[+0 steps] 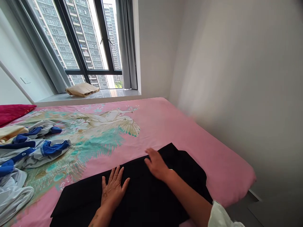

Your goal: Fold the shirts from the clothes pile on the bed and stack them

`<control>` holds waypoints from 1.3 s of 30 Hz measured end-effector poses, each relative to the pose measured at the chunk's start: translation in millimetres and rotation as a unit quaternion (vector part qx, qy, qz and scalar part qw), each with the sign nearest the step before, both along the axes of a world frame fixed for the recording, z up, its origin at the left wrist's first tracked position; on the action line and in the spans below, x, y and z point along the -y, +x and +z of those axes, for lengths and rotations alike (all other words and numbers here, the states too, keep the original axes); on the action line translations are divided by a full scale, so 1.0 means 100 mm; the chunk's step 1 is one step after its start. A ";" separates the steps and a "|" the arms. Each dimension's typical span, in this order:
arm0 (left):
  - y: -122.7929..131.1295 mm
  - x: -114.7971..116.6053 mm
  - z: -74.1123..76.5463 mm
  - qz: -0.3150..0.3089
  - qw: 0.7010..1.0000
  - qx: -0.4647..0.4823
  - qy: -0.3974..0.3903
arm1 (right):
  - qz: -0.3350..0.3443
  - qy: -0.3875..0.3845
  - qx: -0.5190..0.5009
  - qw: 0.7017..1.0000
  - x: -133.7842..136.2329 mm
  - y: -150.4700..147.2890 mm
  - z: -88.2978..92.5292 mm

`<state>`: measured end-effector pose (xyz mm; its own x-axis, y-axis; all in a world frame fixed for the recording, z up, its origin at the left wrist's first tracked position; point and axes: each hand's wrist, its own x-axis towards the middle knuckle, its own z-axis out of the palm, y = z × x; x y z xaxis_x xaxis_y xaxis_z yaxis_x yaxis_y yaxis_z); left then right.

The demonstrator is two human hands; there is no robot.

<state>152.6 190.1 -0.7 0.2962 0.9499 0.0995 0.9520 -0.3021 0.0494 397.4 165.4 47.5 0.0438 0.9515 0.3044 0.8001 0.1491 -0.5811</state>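
A black garment (139, 192), its exact kind not clear, lies spread on the pink bed sheet near me. My left hand (113, 187) rests flat on its middle, fingers spread and pointing away from me. Close to the garment's far edge is my right hand (156, 164), slightly blurred, with fingers apart and nothing in them. Whether its palm touches the cloth I cannot tell. The near part of the garment runs out of the bottom of the view.
Rumpled white and blue clothes (42, 149) lie on the bed's left side, near a red pillow (15, 113). The patterned pink sheet (170, 123) reaches the right wall. A beige folded cloth (82, 89) sits on the sill below the window, between grey curtains (127, 44).
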 end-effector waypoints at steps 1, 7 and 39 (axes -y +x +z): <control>0.00 0.00 0.00 -0.002 1.000 -0.001 0.001 | 0.059 -0.039 0.025 0.997 0.01 -0.09 -0.04; 0.00 0.00 0.00 -0.003 1.000 -0.005 -0.003 | -0.110 -0.248 0.114 0.956 -0.08 0.48 -0.37; 0.03 0.01 -0.02 -0.008 0.999 0.046 0.011 | -0.109 -0.167 0.122 0.972 0.02 0.67 -0.31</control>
